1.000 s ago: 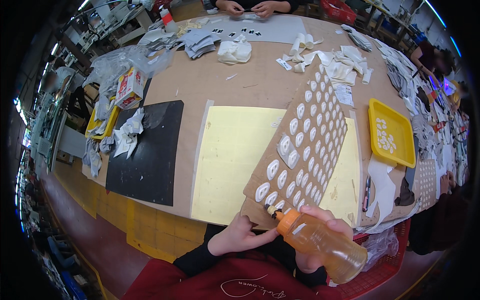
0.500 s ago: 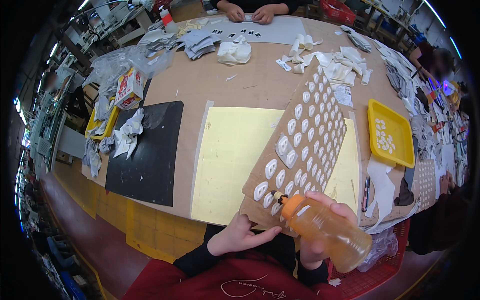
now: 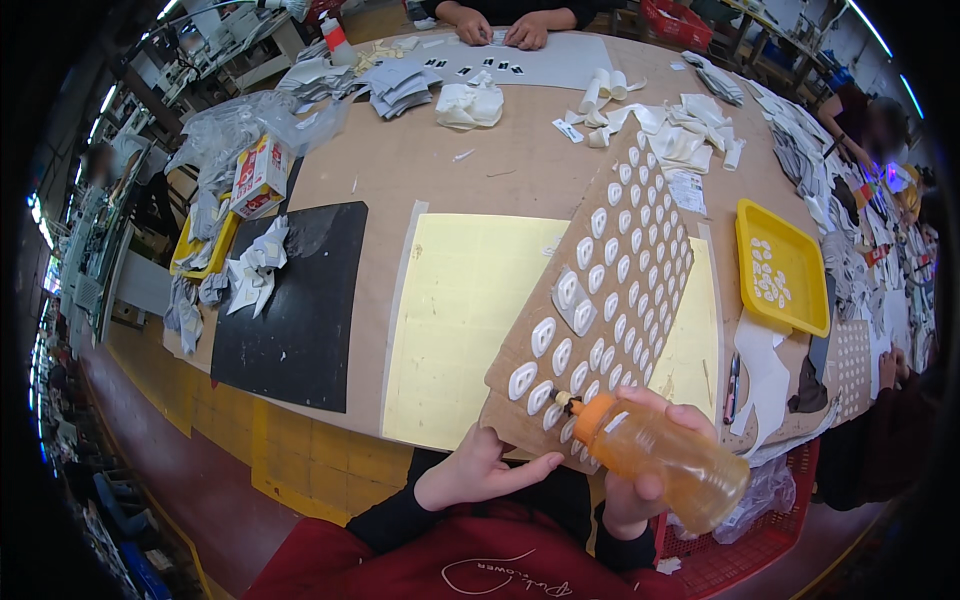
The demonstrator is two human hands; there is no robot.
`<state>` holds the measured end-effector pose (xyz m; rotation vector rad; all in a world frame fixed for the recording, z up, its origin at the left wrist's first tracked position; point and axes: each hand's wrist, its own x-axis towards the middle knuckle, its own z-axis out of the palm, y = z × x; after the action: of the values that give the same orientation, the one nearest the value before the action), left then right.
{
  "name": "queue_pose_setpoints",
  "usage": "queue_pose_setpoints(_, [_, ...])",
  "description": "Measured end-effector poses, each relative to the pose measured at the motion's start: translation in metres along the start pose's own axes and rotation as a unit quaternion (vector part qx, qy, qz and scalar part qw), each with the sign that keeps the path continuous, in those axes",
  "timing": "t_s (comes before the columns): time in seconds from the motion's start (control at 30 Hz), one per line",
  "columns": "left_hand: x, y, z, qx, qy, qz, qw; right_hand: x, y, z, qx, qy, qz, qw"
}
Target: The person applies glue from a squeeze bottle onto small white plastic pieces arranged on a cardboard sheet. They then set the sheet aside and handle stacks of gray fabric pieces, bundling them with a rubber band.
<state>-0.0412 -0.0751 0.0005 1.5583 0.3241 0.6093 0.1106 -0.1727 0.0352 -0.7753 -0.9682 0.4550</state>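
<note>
A brown cardboard sheet (image 3: 618, 252) lies slanted over the yellow mat, covered in rows of small white oval pieces with a slit in each. My left hand (image 3: 482, 474) grips its near left corner, one finger stretched along the near edge and other fingers partly hidden under the board. In my right hand (image 3: 632, 500) is a squeeze bottle (image 3: 675, 458) of amber liquid with an orange cap. The bottle is tilted, its dark narrow nozzle at the white pieces near the board's close end; whether the tip touches one I cannot tell.
Right of the board stands a yellow tray (image 3: 828, 300) with several white pieces, near a pen (image 3: 733, 388). A black mat (image 3: 290, 330) with fabric scraps lies left. Fabric stacks (image 3: 393, 88) and white scraps sit farther back. Another person's hands (image 3: 500, 28) work at the far edge.
The bottle and my right hand have shifted slightly to the right, and the nozzle has moved a little right and toward me. My left hand and the board look nearly the same.
</note>
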Motion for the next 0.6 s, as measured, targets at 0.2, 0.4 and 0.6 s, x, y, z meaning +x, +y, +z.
queue_pose_setpoints(0.2, [0.001,0.001,0.004,-0.030,0.039,0.011,0.999,-0.006,-0.002,0.012,-0.114,0.061,0.002,0.992])
queue_pose_setpoints(0.4, [0.002,0.001,0.003,0.011,0.044,0.038,0.998,-0.004,-0.002,-0.003,-0.160,-0.062,-0.049,0.984])
queue_pose_setpoints(0.6, [0.001,0.004,0.006,-0.005,0.051,0.024,0.998,0.009,-0.006,-0.001,-0.211,-0.121,-0.096,0.965])
